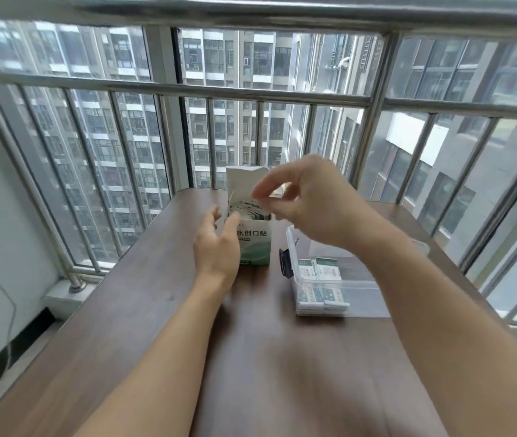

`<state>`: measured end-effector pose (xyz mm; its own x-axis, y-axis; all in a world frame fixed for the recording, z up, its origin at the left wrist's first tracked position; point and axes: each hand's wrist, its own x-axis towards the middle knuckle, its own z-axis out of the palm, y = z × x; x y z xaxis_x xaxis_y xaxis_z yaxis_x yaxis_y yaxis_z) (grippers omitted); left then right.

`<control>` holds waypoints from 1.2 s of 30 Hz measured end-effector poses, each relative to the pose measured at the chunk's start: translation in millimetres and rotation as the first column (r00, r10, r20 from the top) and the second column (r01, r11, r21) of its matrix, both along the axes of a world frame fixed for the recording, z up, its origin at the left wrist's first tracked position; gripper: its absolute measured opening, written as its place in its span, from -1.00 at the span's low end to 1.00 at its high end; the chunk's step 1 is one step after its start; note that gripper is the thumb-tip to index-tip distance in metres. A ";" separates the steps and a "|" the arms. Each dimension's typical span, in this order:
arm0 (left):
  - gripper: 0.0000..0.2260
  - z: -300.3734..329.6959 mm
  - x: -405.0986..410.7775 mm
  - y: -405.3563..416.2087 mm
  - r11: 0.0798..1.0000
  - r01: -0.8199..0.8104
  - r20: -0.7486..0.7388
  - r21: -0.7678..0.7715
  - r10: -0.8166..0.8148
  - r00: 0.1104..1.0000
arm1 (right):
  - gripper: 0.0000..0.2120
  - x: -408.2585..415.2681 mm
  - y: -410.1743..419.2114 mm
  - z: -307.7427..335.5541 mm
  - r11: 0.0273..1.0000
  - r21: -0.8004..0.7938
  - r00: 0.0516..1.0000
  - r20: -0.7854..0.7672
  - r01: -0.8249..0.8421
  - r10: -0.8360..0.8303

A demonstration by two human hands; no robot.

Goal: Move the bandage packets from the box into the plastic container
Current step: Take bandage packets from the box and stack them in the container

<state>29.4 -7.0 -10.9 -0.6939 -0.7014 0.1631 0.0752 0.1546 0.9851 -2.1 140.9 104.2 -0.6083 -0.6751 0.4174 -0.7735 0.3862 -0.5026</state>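
The open green-and-white box (252, 238) stands upright on the brown table (143, 310), packets (247, 207) still packed inside, too blurry to count. The clear plastic container (323, 275) just right of it holds four or so packets (320, 269). Left hand (216, 247) rests loose-fingered against the box; right hand (307, 197) hovers over the opening, fingertips (258, 192) pinched together, can't tell whether on anything.

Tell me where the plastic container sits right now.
In the head view, the plastic container sits on the wooden table, right of the upright bandage box, beneath the right forearm.
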 end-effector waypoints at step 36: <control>-0.51 -7.3 -7.2 0.9 0.999 0.027 -0.041 -0.043 -0.029 0.999 | -0.97 -54.3 -67.6 -18.4 0.890 0.393 0.961 -0.235 0.231 -0.146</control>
<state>22.2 -6.2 -18.2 -0.7052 -0.6735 0.2215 0.1206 0.1940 0.9736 -56.4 73.3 85.8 -0.6777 -0.6922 0.2481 -0.7300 0.6740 -0.1134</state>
